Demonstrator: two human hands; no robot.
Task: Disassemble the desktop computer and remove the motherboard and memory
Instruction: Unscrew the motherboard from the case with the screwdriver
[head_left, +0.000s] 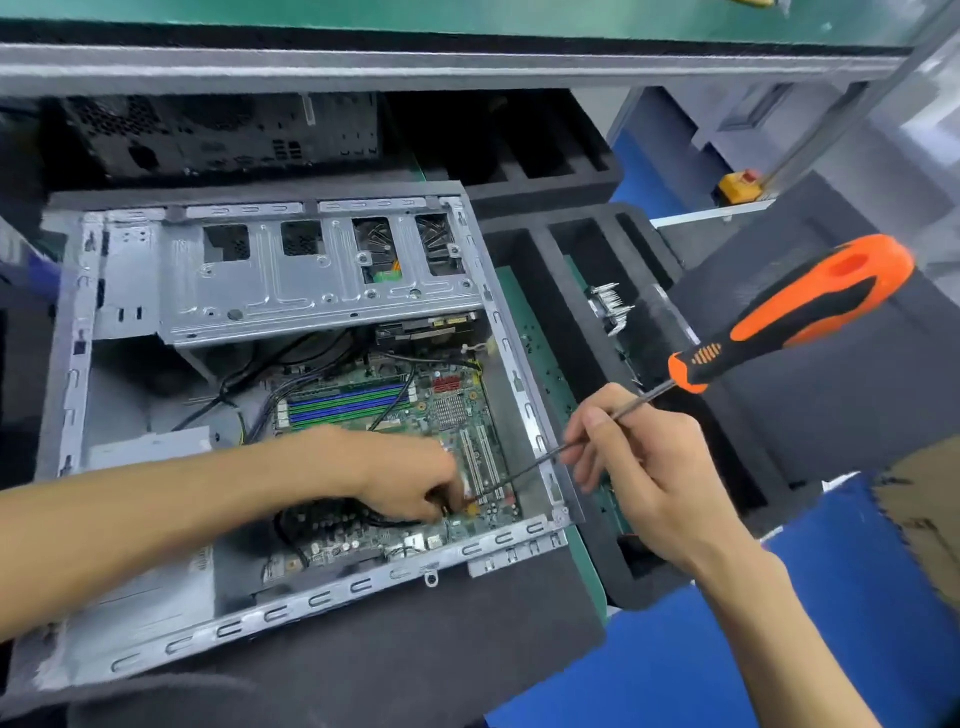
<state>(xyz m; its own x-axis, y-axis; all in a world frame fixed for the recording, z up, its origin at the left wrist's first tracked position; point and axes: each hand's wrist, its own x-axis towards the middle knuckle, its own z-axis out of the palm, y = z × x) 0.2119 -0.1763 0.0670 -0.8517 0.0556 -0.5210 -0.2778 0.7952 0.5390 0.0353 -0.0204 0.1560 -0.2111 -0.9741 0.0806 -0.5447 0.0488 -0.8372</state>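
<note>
We find the desktop case (291, 374) lying open on its side on a dark foam pad (415, 639) that covers the surface, with the motherboard (415, 426) seated in the case floor. The left grip (415, 483) reaches down into the case and its fingers are curled in a pinch at the near right corner of the board — what they pinch is too small for us to name. Just beyond that grip, toward the far side of the case, the green and blue memory slots (345, 402) run across the board; whether modules sit in them we cannot tell. Black cables (249, 384) trail from the left of that grip toward the grey drive cage (291, 280) at the far end. The right grip (644, 467) is clenched around the metal shaft of a screwdriver (800, 312), holding it low, near the tip; the orange-and-black handle rises up and to the right of this grip, and the tip slants down to its left onto the board, close beside the left grip's fingers. Right of the case, past the right grip, sits a black foam tray (571, 332) with compartments — one holds a metal part we cannot identify.
</note>
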